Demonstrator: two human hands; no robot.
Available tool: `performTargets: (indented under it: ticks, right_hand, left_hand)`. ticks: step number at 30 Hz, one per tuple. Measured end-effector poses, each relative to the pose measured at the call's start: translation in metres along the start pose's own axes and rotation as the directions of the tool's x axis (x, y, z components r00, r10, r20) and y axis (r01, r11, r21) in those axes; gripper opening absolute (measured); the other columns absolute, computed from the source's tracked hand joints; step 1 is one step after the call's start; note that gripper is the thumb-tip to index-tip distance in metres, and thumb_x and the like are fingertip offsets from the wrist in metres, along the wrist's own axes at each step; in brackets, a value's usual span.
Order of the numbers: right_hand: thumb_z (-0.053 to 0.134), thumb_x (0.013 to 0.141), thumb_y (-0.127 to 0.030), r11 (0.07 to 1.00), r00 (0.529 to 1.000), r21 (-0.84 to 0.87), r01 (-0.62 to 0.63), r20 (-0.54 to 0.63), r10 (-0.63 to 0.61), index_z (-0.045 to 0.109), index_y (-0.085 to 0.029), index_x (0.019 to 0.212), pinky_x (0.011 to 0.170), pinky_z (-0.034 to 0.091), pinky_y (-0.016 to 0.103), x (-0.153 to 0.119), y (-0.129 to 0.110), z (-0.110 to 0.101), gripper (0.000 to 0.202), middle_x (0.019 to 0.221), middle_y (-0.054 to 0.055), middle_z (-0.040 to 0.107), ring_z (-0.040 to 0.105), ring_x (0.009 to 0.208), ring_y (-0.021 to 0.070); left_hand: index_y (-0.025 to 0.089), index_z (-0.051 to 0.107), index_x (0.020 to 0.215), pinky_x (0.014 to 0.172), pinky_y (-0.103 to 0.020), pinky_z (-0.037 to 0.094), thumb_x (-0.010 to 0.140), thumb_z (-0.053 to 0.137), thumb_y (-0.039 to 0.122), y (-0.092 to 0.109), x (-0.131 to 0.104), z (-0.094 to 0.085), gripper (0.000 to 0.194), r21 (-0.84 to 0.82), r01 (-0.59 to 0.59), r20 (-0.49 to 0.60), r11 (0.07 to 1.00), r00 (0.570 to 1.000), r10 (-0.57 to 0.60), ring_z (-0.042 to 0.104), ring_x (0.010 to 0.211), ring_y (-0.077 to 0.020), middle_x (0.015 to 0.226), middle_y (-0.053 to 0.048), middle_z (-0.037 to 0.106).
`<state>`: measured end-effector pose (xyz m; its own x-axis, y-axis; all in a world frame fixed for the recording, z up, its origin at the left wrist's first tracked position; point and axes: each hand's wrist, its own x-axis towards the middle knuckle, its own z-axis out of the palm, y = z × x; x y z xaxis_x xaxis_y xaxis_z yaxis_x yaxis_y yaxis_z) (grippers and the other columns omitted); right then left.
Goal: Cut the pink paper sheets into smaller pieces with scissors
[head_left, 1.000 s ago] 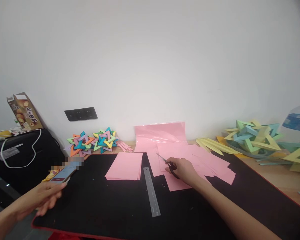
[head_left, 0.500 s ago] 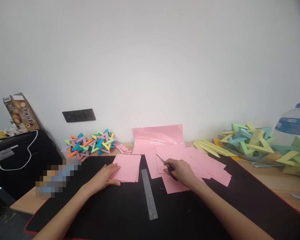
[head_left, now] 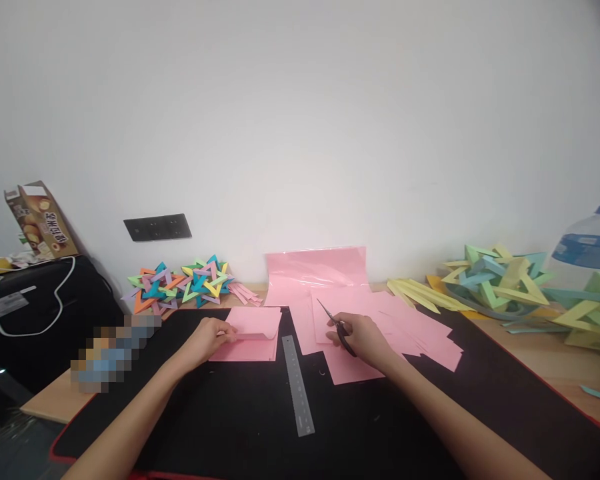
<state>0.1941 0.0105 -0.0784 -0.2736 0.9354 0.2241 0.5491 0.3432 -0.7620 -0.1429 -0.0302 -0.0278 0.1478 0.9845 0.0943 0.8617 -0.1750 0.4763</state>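
Note:
My left hand [head_left: 212,340] pinches the near edge of the top pink paper sheet [head_left: 254,321] and lifts it so that it curls. Beneath it lies a stack of pink squares [head_left: 247,352] on the black mat [head_left: 220,413]. In my right hand [head_left: 364,339] is a pair of scissors [head_left: 341,327] with dark handles, its blades together and pointing up and left. That hand is over several loose pink sheets [head_left: 350,370]. Between the two piles a metal ruler [head_left: 298,387] lies on the mat.
Folded paper-strip stars [head_left: 207,283] stand along the wall at left. Yellow strips [head_left: 415,293] and green-yellow star shapes [head_left: 500,280] sit at right, near a large plastic jug [head_left: 590,247]. A glossy pink pack [head_left: 317,267] leans against the wall. A snack box [head_left: 43,220] stands far left.
My left hand has gone from lying flat on the pink stack to pinching and raising the top sheet's near edge. My right hand still holds the scissors, slightly shifted.

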Motion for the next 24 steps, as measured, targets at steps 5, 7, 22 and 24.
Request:
performTargets:
  ticks: [5,7,22,24]
  right_hand:
    - [0.059,0.069,-0.029,1.000,1.000,-0.021,-0.005,-0.004,0.005,0.064,-0.020,0.081,0.058,0.040,0.026,-0.001,-0.002,-0.001,0.016,0.061,0.001,0.066,0.060,0.060,0.0178]
    - [0.059,0.069,-0.030,1.000,1.000,-0.015,-0.008,0.003,0.008,0.064,-0.020,0.081,0.058,0.040,0.026,-0.001,-0.002,-0.001,0.017,0.062,0.001,0.066,0.060,0.061,0.0182]
    - [0.057,0.069,-0.032,1.000,1.000,-0.013,-0.016,0.020,0.016,0.063,-0.021,0.079,0.059,0.040,0.026,-0.001,0.001,0.003,0.016,0.060,0.000,0.066,0.060,0.060,0.0183]
    - [0.057,0.069,-0.033,1.000,1.000,-0.009,-0.014,0.023,0.015,0.064,-0.021,0.080,0.059,0.040,0.027,-0.001,0.002,0.003,0.017,0.060,0.000,0.066,0.060,0.060,0.0187]
  left_hand:
    - [0.017,0.065,0.062,0.079,-0.030,0.047,0.067,0.062,0.029,-0.009,-0.007,0.014,0.013,-0.030,0.062,-0.104,0.998,0.992,-0.065,0.063,0.096,-0.0273,0.085,-0.008,0.072]
    - [0.018,0.066,0.079,0.088,-0.032,0.044,0.065,0.067,0.033,-0.011,-0.017,0.015,0.020,0.105,0.060,-0.136,0.993,0.990,-0.046,0.058,0.107,-0.0281,0.103,-0.009,0.069]
    - [-0.001,0.053,0.097,0.047,-0.032,0.041,0.093,0.013,0.039,-0.066,-0.095,-0.007,0.056,0.671,0.687,-0.638,0.278,0.726,-0.256,0.064,0.061,-0.0280,0.114,-0.028,0.048]
    - [-0.003,0.053,0.097,0.048,-0.033,0.041,0.093,0.013,0.038,-0.069,-0.094,-0.009,0.058,0.668,0.674,-0.625,0.314,0.738,-0.254,0.063,0.061,-0.0296,0.111,-0.028,0.050]
